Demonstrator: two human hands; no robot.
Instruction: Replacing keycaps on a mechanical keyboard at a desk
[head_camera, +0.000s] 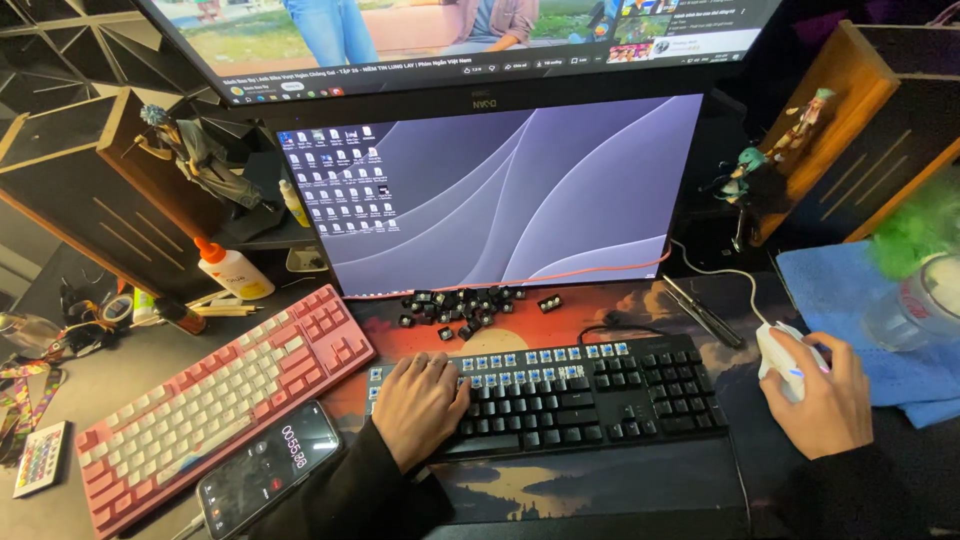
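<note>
Head view: left hand (418, 404) lies flat, fingers loosely spread, on the left end of a black keyboard (600, 395) whose top rows are stripped of caps. Right hand (820, 395) is curled around a white mouse (775, 352) just right of the keyboard. Loose black keycaps (462, 308) lie heaped behind it; a pink keyboard (215, 400) and phone (268, 468) sit left on the counter (80, 380).

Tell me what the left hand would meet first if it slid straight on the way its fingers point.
Probably the bare blue switches on the black keyboard, then the loose keycaps. The left hand points up-screen; depth is unclear.
</note>
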